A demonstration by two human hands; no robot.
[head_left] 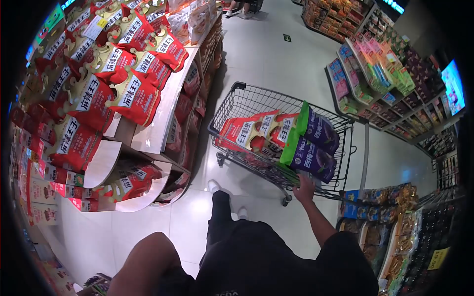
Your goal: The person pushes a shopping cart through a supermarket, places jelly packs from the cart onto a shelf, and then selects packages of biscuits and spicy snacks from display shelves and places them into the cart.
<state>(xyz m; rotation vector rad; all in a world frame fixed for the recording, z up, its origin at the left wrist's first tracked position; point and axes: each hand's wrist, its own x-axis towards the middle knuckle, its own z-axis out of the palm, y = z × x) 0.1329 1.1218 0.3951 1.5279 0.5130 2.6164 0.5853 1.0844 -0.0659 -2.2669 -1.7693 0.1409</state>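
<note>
My right hand (304, 189) reaches forward to the near side of a wire shopping cart (236, 88), its fingers closed at the rim. Close to those fingers lie purple and green prune bags (318, 133) inside the cart. Beside them, red and white snack bags (247, 132) lie in the same basket, overlapping each other. My left arm (150, 259) is bent at the lower edge of the view, with only the elbow area showing. The left hand itself is out of sight.
A stepped display of red snack bags (133, 96) stands on the left. Shelves of colourful packets (377, 64) line the right side, and a rack of packaged snacks (375, 232) is at lower right. Another person's legs (239, 7) show at the far top.
</note>
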